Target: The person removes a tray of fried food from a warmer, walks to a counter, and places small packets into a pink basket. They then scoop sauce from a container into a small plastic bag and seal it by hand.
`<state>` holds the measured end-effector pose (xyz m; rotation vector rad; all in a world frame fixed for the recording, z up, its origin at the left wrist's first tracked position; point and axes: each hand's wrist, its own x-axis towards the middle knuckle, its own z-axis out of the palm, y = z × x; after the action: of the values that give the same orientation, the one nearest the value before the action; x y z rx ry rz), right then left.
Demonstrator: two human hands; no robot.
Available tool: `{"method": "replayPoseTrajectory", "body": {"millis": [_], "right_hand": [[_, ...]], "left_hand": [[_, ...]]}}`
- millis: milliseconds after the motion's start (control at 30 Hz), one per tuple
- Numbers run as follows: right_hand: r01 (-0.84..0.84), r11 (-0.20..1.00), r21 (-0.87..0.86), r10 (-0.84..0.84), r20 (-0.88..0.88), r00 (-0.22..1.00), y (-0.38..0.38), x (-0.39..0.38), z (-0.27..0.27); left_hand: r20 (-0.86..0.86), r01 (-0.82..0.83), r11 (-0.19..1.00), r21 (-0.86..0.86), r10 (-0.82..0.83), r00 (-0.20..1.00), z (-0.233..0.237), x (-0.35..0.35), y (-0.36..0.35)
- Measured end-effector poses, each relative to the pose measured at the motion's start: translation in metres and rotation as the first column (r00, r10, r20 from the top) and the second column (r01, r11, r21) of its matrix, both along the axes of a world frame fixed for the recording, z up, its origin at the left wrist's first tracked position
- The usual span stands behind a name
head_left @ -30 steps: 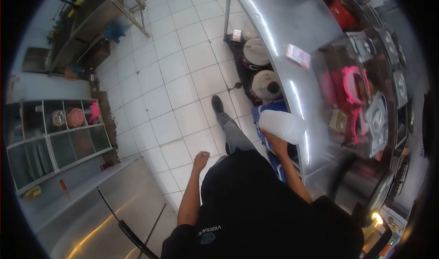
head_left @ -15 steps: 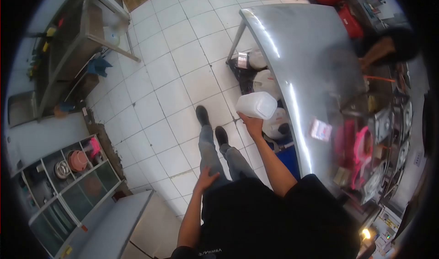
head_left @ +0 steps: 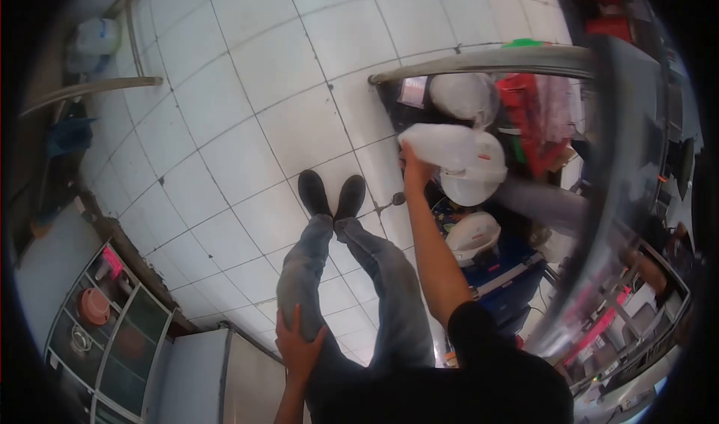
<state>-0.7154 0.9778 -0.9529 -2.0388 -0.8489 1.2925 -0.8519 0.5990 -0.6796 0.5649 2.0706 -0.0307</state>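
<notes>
My right hand grips a white plastic container near its lower left end, in front of the shelf space under the steel table. The container overlaps a white jug in view; whether they touch I cannot tell. A second white jug stands nearer me, and a pale rounded container lies beyond. My left hand rests on my thigh with its fingers spread and holds nothing.
A blue box and red packaging are under the table. The table's leg juts toward the tiled floor. A glass-fronted cabinet stands at the lower left, beside a grey-topped unit.
The view has come lower and closer to the space under the table. My right hand has carried the white container from beside the table edge to the jugs. My left hand stays on my leg.
</notes>
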Motion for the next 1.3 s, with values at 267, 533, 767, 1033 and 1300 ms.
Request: {"method": "replayPoseTrajectory", "body": {"millis": [267,533,767,1033,1300], "right_hand": [[-0.019,0.989,0.144,0.002,0.117,0.993,0.057,0.036,-0.156],[0.181,0.968,0.175,-0.183,-0.007,0.983,0.08,0.043,-0.195],[0.258,0.927,-0.274,-0.31,-0.167,0.936,0.049,0.05,-0.179],[-0.944,0.308,0.122,0.94,0.114,0.321,-0.152,0.068,-0.053],[-0.738,0.65,-0.182,0.753,0.021,0.658,-0.147,0.074,0.329]], "left_hand": [[-0.125,-0.069,0.997,-0.032,0.064,0.99,-0.018,-0.019,0.019],[-0.18,-0.065,0.997,-0.036,0.058,0.982,-0.022,-0.019,0.033],[-0.122,-0.066,0.997,-0.037,0.061,0.991,-0.013,-0.017,0.042],[-0.061,0.042,0.998,0.042,-0.04,0.997,0.02,-0.014,0.051],[0.373,0.47,0.772,0.428,-0.625,0.686,-0.055,-0.057,0.052]]}}
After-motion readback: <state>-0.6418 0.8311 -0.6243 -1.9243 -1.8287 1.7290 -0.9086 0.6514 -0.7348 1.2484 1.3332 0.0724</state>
